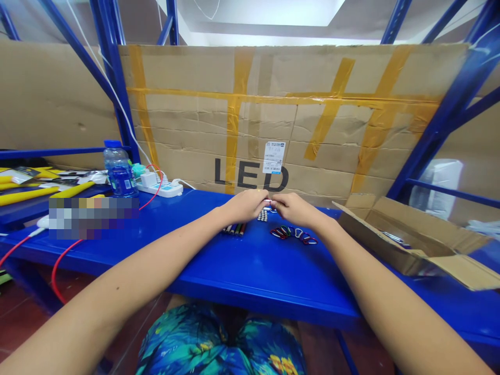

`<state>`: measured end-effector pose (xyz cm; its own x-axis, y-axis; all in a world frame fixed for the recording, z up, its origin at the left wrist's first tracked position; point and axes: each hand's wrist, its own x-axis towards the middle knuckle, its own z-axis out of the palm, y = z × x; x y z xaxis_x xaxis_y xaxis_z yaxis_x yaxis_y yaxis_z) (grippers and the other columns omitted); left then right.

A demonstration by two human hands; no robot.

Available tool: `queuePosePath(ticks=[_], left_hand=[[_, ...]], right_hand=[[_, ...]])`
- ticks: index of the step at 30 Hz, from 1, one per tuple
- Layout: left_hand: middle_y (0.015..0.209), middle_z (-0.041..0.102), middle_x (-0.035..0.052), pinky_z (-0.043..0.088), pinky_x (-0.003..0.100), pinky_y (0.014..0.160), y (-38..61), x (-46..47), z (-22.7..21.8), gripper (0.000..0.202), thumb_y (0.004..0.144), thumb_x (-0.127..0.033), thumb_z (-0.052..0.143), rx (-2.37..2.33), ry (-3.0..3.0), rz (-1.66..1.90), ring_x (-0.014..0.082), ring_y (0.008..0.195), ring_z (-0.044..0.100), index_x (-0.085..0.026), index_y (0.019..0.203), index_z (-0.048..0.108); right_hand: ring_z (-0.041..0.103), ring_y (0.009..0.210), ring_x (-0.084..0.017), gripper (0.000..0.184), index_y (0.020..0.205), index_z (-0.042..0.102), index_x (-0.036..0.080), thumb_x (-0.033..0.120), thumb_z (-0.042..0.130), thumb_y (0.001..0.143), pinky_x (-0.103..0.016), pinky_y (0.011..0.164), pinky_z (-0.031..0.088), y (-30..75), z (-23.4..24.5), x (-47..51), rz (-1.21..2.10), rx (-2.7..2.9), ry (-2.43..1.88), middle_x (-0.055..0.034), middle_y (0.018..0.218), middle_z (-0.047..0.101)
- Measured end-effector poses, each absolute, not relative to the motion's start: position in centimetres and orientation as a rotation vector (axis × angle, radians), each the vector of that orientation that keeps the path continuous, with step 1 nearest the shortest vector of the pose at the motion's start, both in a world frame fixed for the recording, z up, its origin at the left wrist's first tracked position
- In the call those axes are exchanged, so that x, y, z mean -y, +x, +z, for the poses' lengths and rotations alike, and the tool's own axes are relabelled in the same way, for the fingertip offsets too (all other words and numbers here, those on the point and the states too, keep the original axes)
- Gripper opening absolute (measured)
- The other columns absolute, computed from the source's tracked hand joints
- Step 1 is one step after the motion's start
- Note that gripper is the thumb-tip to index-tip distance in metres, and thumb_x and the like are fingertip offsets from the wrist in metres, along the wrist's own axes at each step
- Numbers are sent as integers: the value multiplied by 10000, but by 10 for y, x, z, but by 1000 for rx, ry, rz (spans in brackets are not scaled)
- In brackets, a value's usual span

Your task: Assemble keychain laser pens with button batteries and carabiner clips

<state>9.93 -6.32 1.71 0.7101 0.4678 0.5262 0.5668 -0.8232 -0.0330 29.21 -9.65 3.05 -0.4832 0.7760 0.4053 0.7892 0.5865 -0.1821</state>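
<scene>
A large flattened brown cardboard sheet [312, 130], crossed with yellow tape and printed "LED" in black beside a white label, is stood upright behind the work area. It is framed by the blue steel rack struts [117, 94]. Below it, a glossy blue counter [242, 265] is spread across the view. At the right end of the counter an open brown cardboard box [410, 239] is laid with its flaps out. At the left end a clear plastic water bottle with a blue cap [119, 174] is stood upright, with a white power strip [160, 186] just beside it and a thin red cable [66, 250] looped down over the counter's front edge.

Both arms are stretched forward to the middle of the counter, near the cardboard sheet. The left hand [246, 204] and the right hand [295, 208] are brought together, fingertips touching. Each is closed in a pinch on a tiny pale piece [267, 202], held just above the counter; what kind of piece it is cannot be told.

A fan of small coloured metal carabiners [292, 233] is laid under the right wrist. A short row of slim dark sticks [234, 229] is laid under the left hand. Between these two, a little cluster of silvery bits [263, 215] is gathered directly below the fingertips.
</scene>
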Motion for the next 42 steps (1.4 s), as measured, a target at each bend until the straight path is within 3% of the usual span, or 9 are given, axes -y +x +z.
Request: queuePosePath(ticks=[4, 11, 17, 25, 30, 36, 42], left_hand=[[939, 694, 104, 474, 339, 753, 99, 60, 17, 222, 968, -284, 414, 940, -2728, -861, 236, 886, 652, -157, 963, 596], [977, 708, 106, 467, 352, 764, 95, 62, 19, 213, 954, -295, 431, 1035, -2709, -936, 248, 912, 653, -167, 962, 602], [949, 711, 101, 471, 354, 731, 97, 69, 22, 203, 946, -293, 437, 1049, -2694, -912, 254, 880, 658, -171, 953, 599], [965, 708, 78, 473, 337, 719, 96, 70, 21, 216, 898, -262, 478, 1000, -2704, -998, 236, 862, 659, -187, 1079, 569], [934, 705, 69, 463, 331, 718, 97, 68, 20, 210, 873, -256, 490, 904, -2725, -1017, 227, 842, 652, -189, 1048, 587], [908, 706, 62, 442, 311, 706, 98, 63, 18, 179, 877, -250, 490, 892, -2754, -1092, 211, 830, 641, -189, 994, 610], [770, 661, 33, 377, 273, 611, 99, 61, 19, 130, 876, -261, 513, 975, -2761, -1206, 166, 680, 572, -181, 902, 612]], right_hand=[[541, 657, -172, 259, 734, 653, 155, 282, 509, 908, -282, 592, 316, 286, 37, 105, -133, 2368, -1474, -93, 745, 681], [553, 580, -165, 48, 714, 688, 183, 221, 682, 743, -279, 542, 335, 275, 30, 116, 141, 2610, -1700, -54, 684, 673], [541, 574, -158, 11, 700, 658, 189, 187, 667, 707, -280, 545, 348, 269, 22, 115, 223, 2640, -1723, -38, 691, 662], [494, 565, -124, 116, 662, 553, 173, 164, 500, 765, -254, 536, 364, 272, 28, 111, 481, 2465, -1298, -3, 614, 583], [547, 530, -129, 99, 783, 483, 191, 204, 443, 872, -241, 465, 406, 286, 32, 100, 627, 2093, -1248, -24, 652, 618], [658, 623, -175, 160, 831, 446, 203, 321, 525, 903, -260, 441, 478, 286, 28, 97, 981, 1923, -1036, -56, 778, 641], [588, 595, -136, 264, 824, 490, 193, 395, 662, 816, -285, 499, 484, 288, 26, 93, 1126, 1781, -926, -12, 735, 589]])
